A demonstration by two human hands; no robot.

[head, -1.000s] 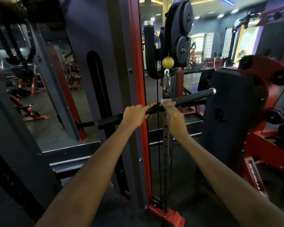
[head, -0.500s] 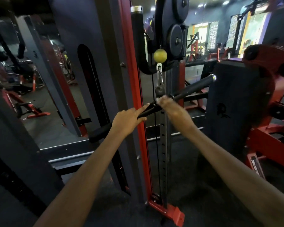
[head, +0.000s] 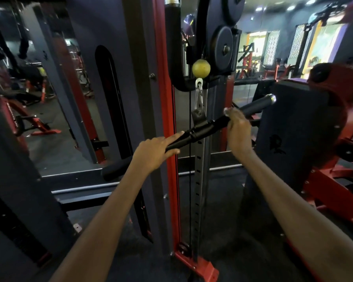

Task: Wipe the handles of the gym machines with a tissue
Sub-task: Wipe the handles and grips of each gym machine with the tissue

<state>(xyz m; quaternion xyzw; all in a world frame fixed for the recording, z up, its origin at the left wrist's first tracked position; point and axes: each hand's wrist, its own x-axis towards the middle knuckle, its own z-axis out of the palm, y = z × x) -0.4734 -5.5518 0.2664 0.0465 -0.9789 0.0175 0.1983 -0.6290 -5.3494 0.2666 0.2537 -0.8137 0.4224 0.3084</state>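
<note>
Left hand (head: 153, 152) gripping tilted black cable bar (head: 204, 129) left of centre, right hand (head: 237, 130) fingers curled, pressing white tissue (head: 227, 111) onto right grip, carabiner (head: 199, 96) above.

Hanging from the pulley wheels (head: 222, 47), a yellow ball (head: 201, 68) above a silver carabiner (head: 198, 94). Standing alongside, a red upright post (head: 167, 123) and a perforated steel rail (head: 199, 190). Sitting at right, a red plate-loaded machine (head: 334, 123); lying beyond at left, red benches (head: 25, 119).
</note>
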